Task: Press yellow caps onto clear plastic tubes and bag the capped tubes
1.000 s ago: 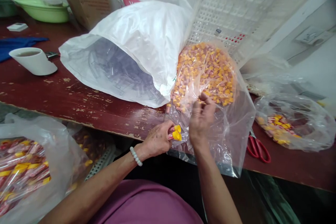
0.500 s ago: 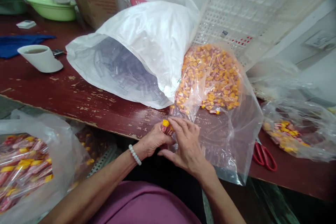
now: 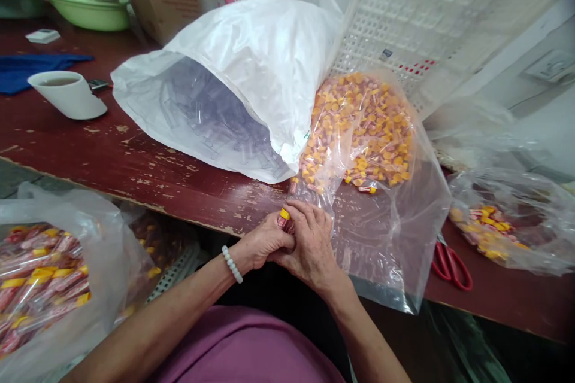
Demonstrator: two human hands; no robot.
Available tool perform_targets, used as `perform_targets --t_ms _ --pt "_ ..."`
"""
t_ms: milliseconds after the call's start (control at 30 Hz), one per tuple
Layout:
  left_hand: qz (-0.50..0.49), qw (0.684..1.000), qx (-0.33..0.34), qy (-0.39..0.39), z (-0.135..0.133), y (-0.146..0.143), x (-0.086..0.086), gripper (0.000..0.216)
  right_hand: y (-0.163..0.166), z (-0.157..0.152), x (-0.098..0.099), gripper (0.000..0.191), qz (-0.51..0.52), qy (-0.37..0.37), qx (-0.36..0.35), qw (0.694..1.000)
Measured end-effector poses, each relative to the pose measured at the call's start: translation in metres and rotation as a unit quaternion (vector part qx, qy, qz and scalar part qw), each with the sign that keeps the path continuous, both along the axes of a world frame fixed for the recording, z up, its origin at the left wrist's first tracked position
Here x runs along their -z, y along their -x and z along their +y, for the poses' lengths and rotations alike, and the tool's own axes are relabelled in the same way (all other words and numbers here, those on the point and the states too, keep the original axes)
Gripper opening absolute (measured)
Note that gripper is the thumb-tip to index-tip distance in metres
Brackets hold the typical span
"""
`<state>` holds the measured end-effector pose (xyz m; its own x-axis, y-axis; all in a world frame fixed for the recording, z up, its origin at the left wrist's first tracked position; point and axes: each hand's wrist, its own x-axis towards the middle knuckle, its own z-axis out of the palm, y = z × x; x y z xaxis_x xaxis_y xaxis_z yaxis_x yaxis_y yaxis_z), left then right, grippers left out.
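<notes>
At the table's front edge, my left hand (image 3: pixel 265 244), with a bead bracelet (image 3: pixel 232 264) at its wrist, is closed around a small red-labelled tube with a yellow cap (image 3: pixel 284 219). My right hand (image 3: pixel 309 241) curls over the same spot, its fingers pressed together and touching the left hand. Its fingers hide whether more tubes sit in the grip. Just beyond lies a clear plastic bag (image 3: pixel 386 233) holding many small yellow-capped pieces (image 3: pixel 363 125). Left of it, a white sack (image 3: pixel 274 48) gapes open on clear, empty-looking plastic tubes (image 3: pixel 211 114).
Red-handled scissors (image 3: pixel 451 264) and another clear bag (image 3: pixel 534 215) lie at right. A white cup (image 3: pixel 67 96) with dark liquid stands at left. Below the edge, a bag of filled yellow-capped tubes (image 3: pixel 40 287) sits lower left. A white plastic crate (image 3: pixel 404 24) leans behind.
My right hand has closed in on the left one. Its fingers, raised and apart from the thumb before, now wrap over the tube, covering more of it.
</notes>
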<state>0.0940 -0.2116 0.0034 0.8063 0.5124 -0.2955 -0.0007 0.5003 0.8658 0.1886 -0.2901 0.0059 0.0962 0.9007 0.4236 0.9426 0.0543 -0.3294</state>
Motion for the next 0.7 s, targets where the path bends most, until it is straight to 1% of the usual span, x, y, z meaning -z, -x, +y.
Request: perform_targets --t_ms 167,367,433,500,567,667,700 --pt "0.012 1.0 0.012 -0.003 0.0011 -0.0002 0.0002 0.037 -0.0016 0.0003 0.0039 0.072 0.011 -0.033 0.0 0.999" --pt "0.011 0.999 0.02 -0.026 -0.0003 0.0012 0.0015 0.032 -0.0034 -0.0009 0.005 0.057 0.013 -0.053 -0.013 0.998" --pt "0.007 1.0 0.009 -0.023 -0.0004 0.0003 0.0021 0.032 -0.0023 0.0011 0.0048 0.052 0.016 -0.064 -0.025 0.998" --pt "0.003 1.0 -0.017 -0.015 0.0009 -0.0001 0.0018 0.031 -0.0015 0.0037 0.0033 0.051 0.019 -0.062 -0.039 0.997" --pt "-0.005 0.999 -0.037 0.0 0.0034 0.0011 0.0005 0.03 -0.0016 0.0051 0.0011 0.06 0.028 -0.05 -0.04 0.998" --pt "-0.013 0.998 -0.046 0.032 0.0077 0.0066 -0.0021 0.026 -0.0037 0.0026 0.0001 0.089 0.085 -0.062 -0.018 0.994" --pt "-0.014 0.998 -0.05 0.039 0.0087 0.0089 -0.0027 0.024 -0.0046 0.0011 0.001 0.096 0.106 -0.068 -0.014 0.992"
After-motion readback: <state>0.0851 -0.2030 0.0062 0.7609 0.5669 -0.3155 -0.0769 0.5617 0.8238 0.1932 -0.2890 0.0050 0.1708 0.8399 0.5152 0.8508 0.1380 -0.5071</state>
